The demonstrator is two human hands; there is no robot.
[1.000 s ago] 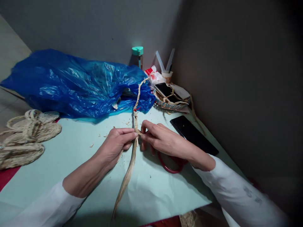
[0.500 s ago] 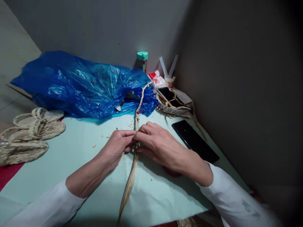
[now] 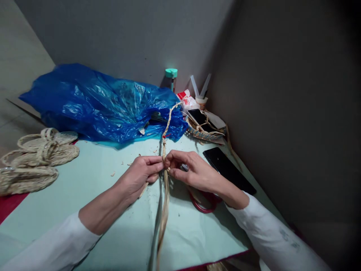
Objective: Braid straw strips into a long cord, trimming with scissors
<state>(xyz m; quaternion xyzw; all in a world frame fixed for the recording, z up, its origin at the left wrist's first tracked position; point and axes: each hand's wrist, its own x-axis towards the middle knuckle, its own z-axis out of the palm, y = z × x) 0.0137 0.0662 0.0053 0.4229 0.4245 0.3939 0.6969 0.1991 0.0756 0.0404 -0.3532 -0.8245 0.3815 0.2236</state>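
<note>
A braided straw cord (image 3: 167, 126) runs from the small basket at the back down to my hands, with a red tie on it near the blue bag. My left hand (image 3: 142, 174) and my right hand (image 3: 189, 171) both pinch the cord at the point where the braid ends. Below my fingers the loose straw strands (image 3: 163, 218) hang down over the pale green table (image 3: 84, 180) toward its near edge.
A crumpled blue plastic bag (image 3: 98, 105) lies at the back. Coils of braided straw (image 3: 34, 160) sit at the left edge. A black phone (image 3: 228, 169) lies to the right, red-handled scissors (image 3: 204, 205) under my right wrist, a small basket (image 3: 205, 130) with a phone, and a teal-capped bottle (image 3: 171, 77) in the corner.
My right hand has shifted from covering the cord to pinching it with its fingertips, which uncovers the red scissors handle. The loose strands have swung slightly to the right.
</note>
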